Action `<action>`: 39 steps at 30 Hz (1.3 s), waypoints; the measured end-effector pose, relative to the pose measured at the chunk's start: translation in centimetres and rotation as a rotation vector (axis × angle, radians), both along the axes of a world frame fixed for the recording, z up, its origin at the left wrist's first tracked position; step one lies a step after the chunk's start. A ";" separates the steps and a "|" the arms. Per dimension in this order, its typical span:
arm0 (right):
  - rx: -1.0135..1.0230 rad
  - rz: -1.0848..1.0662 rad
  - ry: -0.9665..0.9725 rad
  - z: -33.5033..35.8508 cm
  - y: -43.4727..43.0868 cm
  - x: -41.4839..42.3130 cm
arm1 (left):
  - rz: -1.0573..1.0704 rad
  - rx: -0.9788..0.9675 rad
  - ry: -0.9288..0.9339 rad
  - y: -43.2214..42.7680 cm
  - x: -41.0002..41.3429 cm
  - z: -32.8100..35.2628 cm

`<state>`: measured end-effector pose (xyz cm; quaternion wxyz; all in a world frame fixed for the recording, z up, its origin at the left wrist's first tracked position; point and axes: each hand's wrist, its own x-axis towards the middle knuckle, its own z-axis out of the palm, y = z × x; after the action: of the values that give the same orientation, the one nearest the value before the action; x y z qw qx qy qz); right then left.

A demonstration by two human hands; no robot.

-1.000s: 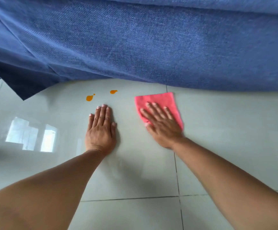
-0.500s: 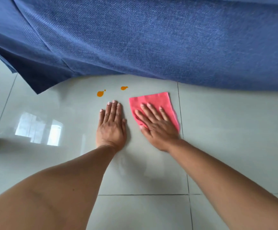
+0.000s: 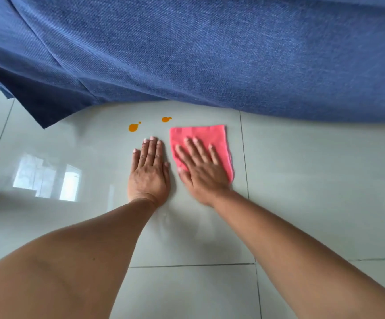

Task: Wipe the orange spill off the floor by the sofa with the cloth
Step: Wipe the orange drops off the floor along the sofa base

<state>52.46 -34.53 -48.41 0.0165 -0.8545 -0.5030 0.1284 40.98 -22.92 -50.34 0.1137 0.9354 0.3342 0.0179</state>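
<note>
Two small orange spill drops lie on the glossy grey floor tiles just in front of the blue sofa: a larger one (image 3: 133,127) and a smaller one (image 3: 166,119). A pink cloth (image 3: 200,133) lies flat on the floor, its top left corner just right of the smaller drop. My right hand (image 3: 200,171) presses flat on the cloth, fingers spread and pointing toward the sofa. Beside it, my left hand (image 3: 149,171) rests palm down on the bare tile, holding nothing, its fingertips just below the drops.
The blue fabric sofa (image 3: 210,54) fills the top of the view and overhangs the floor just beyond the spill. A loose corner of the sofa fabric (image 3: 46,116) hangs at the left. Window light reflects off the tiles (image 3: 46,178) at the left.
My right hand has slid the pink cloth left, closing the gap to my left hand and to the smaller drop. My left hand has stayed flat on the floor.
</note>
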 end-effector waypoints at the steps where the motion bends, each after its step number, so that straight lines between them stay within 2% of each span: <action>1: 0.007 0.087 0.005 0.0 -1.6 -0.5 | 0.000 -0.003 -0.003 0.0 0.0 0.0; 3: 0.001 0.169 0.012 0.0 -5.1 1.0 | 0.004 -0.004 -0.002 0.1 -0.1 0.1; 4: -0.010 0.140 -0.002 0.1 -6.5 2.5 | 0.005 -0.003 0.001 0.0 -0.1 0.1; 7: -0.056 -0.182 -0.037 0.3 -7.6 6.6 | 0.007 -0.008 0.005 -0.1 0.0 0.1; 9: -0.067 -0.391 -0.045 0.0 -5.1 7.7 | 0.010 -0.005 0.011 -0.1 0.0 0.1; 11: -0.052 -0.499 -0.021 -0.2 -1.6 7.2 | 0.010 -0.010 0.020 0.0 0.0 0.1; 13: -0.040 -0.459 -0.015 -0.3 1.3 5.2 | 0.009 -0.007 0.017 0.0 0.0 0.3; 15: -0.030 -0.296 -0.015 -0.1 2.7 2.0 | 0.009 -0.018 0.008 0.3 0.0 0.7; 18: -0.042 -0.056 0.002 0.2 0.9 -1.0 | -0.026 -0.010 -0.015 1.7 -0.2 1.9; 20: -0.030 0.008 0.036 0.0 -1.7 0.1 | -0.008 0.057 -0.028 3.7 -0.9 2.5; 22: -0.027 -0.053 0.011 -0.1 -3.6 2.4 | 0.124 0.108 -0.033 6.5 -2.5 2.5; 26: 0.004 -0.387 -0.004 -0.4 -1.0 7.0 | 0.436 0.049 0.102 10.8 -6.9 1.0; 28: 0.056 -0.521 0.029 -0.5 2.7 8.0 | 0.474 0.021 0.135 11.3 -7.4 0.3; 30: 0.091 -0.560 0.038 -0.5 7.1 8.0 | 0.476 0.026 0.131 11.3 -7.3 0.1; 35: 0.102 -0.427 0.070 0.0 16.5 3.8 | 0.482 0.013 0.101 11.3 -7.4 0.0; 39: 0.087 -0.101 0.139 0.3 18.7 -1.7 | 0.479 0.010 0.079 11.1 -7.3 0.1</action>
<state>50.71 -15.84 -48.12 0.0950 -0.8662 -0.4623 0.1642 33.67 -11.81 -50.29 0.0882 0.8300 0.5506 0.0097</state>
